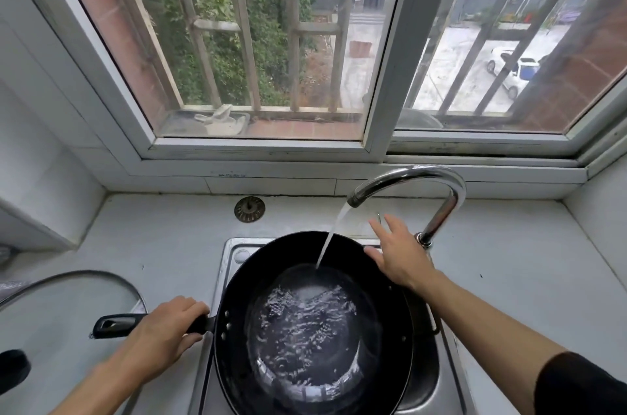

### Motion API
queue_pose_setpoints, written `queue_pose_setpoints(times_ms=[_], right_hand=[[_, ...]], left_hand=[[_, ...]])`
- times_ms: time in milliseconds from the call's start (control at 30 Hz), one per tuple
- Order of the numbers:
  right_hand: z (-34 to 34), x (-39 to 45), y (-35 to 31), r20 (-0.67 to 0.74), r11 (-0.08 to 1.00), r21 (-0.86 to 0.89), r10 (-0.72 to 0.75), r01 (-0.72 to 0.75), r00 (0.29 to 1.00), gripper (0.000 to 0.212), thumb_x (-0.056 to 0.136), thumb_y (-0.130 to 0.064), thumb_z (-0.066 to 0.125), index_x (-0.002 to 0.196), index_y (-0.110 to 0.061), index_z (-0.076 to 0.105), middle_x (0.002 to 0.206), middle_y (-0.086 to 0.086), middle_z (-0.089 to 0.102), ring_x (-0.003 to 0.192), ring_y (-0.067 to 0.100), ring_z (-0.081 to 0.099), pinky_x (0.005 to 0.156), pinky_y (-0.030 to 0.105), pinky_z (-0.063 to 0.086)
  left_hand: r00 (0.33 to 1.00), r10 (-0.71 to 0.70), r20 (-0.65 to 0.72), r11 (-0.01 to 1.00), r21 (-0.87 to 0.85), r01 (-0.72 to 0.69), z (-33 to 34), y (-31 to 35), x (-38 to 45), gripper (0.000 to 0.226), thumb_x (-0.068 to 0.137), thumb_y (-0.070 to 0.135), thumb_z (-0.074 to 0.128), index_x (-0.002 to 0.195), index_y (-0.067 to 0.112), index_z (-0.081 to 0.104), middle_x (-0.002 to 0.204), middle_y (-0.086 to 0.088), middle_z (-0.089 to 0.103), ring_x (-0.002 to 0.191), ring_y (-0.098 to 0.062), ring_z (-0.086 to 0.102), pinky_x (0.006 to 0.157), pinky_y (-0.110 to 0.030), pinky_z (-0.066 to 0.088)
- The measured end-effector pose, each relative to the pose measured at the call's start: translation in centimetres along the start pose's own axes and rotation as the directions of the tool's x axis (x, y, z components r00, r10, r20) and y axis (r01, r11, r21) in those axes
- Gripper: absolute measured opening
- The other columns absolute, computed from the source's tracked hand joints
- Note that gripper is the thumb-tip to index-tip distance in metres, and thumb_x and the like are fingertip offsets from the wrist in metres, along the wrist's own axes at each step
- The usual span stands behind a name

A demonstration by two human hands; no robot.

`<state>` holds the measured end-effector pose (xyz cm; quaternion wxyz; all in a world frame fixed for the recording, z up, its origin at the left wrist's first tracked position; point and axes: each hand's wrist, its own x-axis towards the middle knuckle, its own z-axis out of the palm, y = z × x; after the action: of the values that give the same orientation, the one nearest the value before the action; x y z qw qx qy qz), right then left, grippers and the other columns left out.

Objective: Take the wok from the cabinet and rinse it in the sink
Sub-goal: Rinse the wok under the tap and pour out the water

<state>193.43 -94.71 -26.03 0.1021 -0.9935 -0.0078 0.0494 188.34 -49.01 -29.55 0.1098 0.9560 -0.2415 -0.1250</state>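
Note:
A black wok [380,312] sits over the steel sink [441,377], with water pooled and rippling in its bottom. My left hand [163,333] grips the wok's long black handle [112,325] at the left. A chrome faucet [437,190] arches over from the right, and its stream of water [330,234] falls into the wok. My right hand [397,251] hovers open over the wok's far right rim, fingers spread, close to the faucet's base.
A glass lid [68,309] with a black knob [13,368] lies on the counter at the left. A round sink strainer [249,209] rests on the counter behind the sink. White window frames [258,146] rise behind the counter.

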Motion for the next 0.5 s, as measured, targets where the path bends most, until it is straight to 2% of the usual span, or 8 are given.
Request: queue_pose_setpoints(times_ms=[233,333,500], right_hand=[[-0.4,1.5,-0.4,0.022,0.999,0.04,0.023,-0.024,0.999,0.06,0.096,-0.038,0.052,0.144,-0.008,0.033,0.15,0.014,0.032,0.138,0.028,0.028,0.111,0.035,0.028],[-0.6,1.6,0.3,-0.007,0.985,0.146,0.096,-0.094,0.995,0.058,0.096,-0.034,0.052,0.144,-0.007,0.034,0.145,0.016,0.037,0.134,0.03,0.035,0.108,0.039,0.032],[-0.4,2.0,-0.1,0.086,0.958,0.222,0.166,-0.181,0.982,0.068,0.097,-0.039,0.05,0.15,-0.009,0.021,0.155,0.017,0.022,0.143,0.031,0.023,0.114,0.041,0.025]], left_hand=[[1.0,0.022,0.005,1.0,-0.018,-0.022,-0.7,0.4,0.1,0.029,0.076,0.035,0.073,0.096,0.033,0.053,0.085,0.017,0.052,0.082,-0.009,0.052,0.068,-0.026,0.045],[1.0,0.022,-0.001,1.0,-0.018,-0.022,-0.6,0.3,0.1,0.033,0.073,0.033,0.076,0.097,0.033,0.053,0.084,0.017,0.053,0.079,-0.01,0.054,0.066,-0.026,0.046],[1.0,0.021,-0.009,1.0,-0.016,-0.021,-0.4,0.4,0.2,0.033,0.072,0.031,0.077,0.096,0.032,0.053,0.084,0.017,0.054,0.079,-0.01,0.054,0.065,-0.024,0.043]])
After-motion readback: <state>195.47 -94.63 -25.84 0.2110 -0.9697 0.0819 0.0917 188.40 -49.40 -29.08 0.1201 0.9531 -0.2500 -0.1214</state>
